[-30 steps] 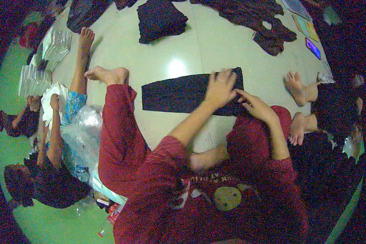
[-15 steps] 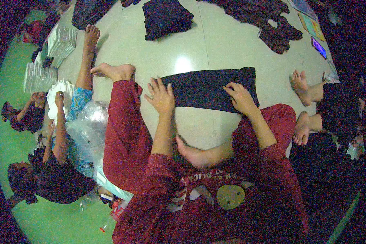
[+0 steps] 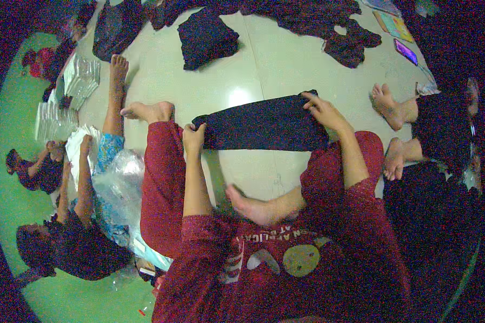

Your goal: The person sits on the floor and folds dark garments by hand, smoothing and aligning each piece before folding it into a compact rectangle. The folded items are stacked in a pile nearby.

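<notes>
Looks like we're straightening the folded black garment (image 3: 261,125) — it's stretched between both hands, on or just above the pale floor tiles (image 3: 293,64). Our left hand (image 3: 194,139) grips its left end, fingers curled; right hand (image 3: 323,113) touches the far right corner, pinch unclear. Next move probably needs even tension — corners aligned.

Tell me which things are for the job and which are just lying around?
In use:
- dark cloth
- left hand at its left end
- right hand at its right end

Probably just lying around:
- purple-screened phone
- clear plastic
</notes>
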Tool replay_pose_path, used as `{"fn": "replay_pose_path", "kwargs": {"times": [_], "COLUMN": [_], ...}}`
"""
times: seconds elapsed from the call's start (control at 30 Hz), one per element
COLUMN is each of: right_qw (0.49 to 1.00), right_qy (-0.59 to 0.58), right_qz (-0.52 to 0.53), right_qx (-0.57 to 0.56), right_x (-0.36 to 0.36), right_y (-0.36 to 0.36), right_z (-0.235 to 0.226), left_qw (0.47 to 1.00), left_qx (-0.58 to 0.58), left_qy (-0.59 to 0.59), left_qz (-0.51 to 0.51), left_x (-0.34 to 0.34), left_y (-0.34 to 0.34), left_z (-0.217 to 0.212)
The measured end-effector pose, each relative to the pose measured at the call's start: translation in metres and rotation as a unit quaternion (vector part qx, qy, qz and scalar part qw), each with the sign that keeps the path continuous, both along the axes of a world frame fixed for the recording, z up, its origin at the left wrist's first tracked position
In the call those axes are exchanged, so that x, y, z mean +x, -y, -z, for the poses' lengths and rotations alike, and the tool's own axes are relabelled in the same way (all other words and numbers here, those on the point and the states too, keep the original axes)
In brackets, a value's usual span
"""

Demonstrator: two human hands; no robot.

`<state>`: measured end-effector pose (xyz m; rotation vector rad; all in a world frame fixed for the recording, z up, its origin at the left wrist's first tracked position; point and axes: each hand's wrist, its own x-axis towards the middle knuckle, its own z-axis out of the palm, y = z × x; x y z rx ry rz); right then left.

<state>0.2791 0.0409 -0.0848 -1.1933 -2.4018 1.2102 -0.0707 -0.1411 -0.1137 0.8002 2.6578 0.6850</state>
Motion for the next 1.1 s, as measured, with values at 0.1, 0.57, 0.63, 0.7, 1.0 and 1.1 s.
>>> {"fn": "replay_pose_path", "kwargs": {"times": [0.1, 0.57, 0.63, 0.7, 1.0, 1.1], "right_qw": [0.991, 0.969, 0.976, 0.979, 0.994, 0.996], "right_qy": [-0.088, -0.169, -0.15, -0.117, -0.048, -0.039], "right_qz": [0.095, 0.178, 0.151, 0.134, 0.076, 0.056], "right_qx": [-0.024, -0.031, -0.045, -0.097, -0.063, -0.053], "right_x": [0.029, 0.041, 0.033, 0.027, 0.022, 0.018], "right_y": [-0.024, -0.069, -0.066, -0.063, -0.067, -0.066], "right_z": [-0.009, 0.029, 0.031, 0.033, 0.048, 0.056], "left_qw": [0.98, 0.759, 0.656, 0.591, 0.552, 0.553], "left_qx": [0.123, 0.493, 0.503, 0.468, 0.419, 0.415], "left_qy": [0.136, 0.321, 0.319, 0.329, 0.335, 0.334], "left_qz": [0.076, 0.28, 0.464, 0.568, 0.638, 0.641], "left_x": [0.035, 0.243, 0.242, 0.243, 0.249, 0.252], "left_y": [-0.025, -0.071, -0.058, -0.056, -0.066, -0.065], "left_z": [-0.034, -0.178, -0.219, -0.247, -0.259, -0.257]}}
